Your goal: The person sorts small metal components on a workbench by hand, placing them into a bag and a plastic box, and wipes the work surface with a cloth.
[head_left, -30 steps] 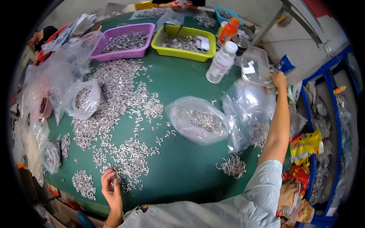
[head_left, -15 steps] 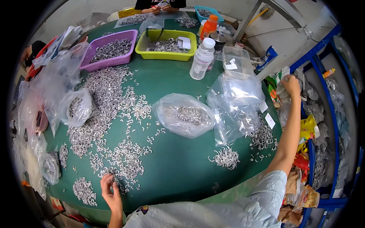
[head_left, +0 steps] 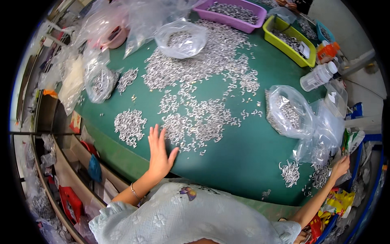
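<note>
My left hand rests palm down at the green table's near side, its fingers stretched and spread, holding nothing. Its fingertips lie beside a spread of small curved silver metal pieces. A separate small heap of such pieces sits to its left. Over at the table's right edge my right hand has its fingers closed; whatever is in them is too small to make out. Near it are clear plastic bags, a heap of the curved pieces and another small heap.
Clear bags of pieces stand at right, upper middle and left. A purple tray and a yellow-green tray lie at the back, near a white bottle. Another person's hands show behind. Shelving flanks the table.
The view has swung left, so the table's contents appear shifted right. My left hand has flattened and spread its fingers beside the pieces. My right hand stays out by the right edge.
</note>
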### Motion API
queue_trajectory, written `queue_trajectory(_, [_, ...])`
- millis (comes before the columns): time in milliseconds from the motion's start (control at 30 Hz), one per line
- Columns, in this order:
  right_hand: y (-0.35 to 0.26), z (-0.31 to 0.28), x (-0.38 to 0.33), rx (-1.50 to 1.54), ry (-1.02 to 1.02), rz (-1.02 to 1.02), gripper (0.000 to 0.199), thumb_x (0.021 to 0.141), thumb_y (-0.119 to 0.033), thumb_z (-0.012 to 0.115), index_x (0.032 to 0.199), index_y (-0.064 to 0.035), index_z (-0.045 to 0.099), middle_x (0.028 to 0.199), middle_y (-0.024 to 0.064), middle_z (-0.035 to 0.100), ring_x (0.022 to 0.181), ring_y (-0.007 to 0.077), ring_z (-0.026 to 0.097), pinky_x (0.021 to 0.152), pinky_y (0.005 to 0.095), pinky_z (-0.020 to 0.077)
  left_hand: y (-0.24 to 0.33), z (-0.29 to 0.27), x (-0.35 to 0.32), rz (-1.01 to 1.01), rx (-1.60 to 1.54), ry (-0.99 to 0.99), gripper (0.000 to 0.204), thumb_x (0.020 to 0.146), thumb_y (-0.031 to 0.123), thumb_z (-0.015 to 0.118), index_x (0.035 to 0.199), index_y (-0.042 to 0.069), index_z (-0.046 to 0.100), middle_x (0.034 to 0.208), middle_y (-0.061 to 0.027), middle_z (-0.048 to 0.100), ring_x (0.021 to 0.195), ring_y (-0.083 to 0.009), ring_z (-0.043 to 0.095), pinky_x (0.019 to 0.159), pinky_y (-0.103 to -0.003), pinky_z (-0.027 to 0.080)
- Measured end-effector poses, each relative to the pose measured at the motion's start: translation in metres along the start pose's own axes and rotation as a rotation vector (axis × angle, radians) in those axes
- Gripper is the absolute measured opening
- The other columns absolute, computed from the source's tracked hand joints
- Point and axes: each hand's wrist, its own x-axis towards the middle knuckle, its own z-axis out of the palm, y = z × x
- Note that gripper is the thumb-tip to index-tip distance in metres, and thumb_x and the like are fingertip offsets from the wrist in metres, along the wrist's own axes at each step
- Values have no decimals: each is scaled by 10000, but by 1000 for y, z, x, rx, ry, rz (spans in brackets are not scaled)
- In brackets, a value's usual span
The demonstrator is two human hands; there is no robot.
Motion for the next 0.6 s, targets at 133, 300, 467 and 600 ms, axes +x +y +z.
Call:
queue_trajectory(133, [-196,-91,-63,584,-129,-176,365,952,-94,519,1307,-11,539,1317,163,555,1157,300,546,985,385,419,-4,14,0,-15,170,-161,781,877,281,658,1467,-20,243,1543,-297,111,1432,-475,107,1142,-581,114])
queue_trajectory(300, [-386,-175,-192,637,-448,-734,590,838,-114,644,1377,-9,429,1464,238,368,1392,411,290,1071,508,269,-2,31,16,208,127,-145,707,884,250,642,1450,-10,306,1516,-323,151,1410,-497,158,1136,-560,196])
queue_trajectory(467, [-427,-156,-243,781,-625,-843,557,884,-156,616,1376,11,415,1497,191,335,1412,403,253,1073,553,252,17,53,35,359,-24,-115,607,896,141,593,1431,-1,344,1518,-309,171,1404,-497,181,1130,-555,230])
queue_trajectory(600, [-445,-140,-263,634,-684,-911,572,896,-231,620,1380,0,420,1497,153,347,1426,368,236,1115,567,221,27,63,59,531,-426,-227,551,860,-44,511,1395,26,399,1520,-253,230,1417,-447,209,1147,-545,198])
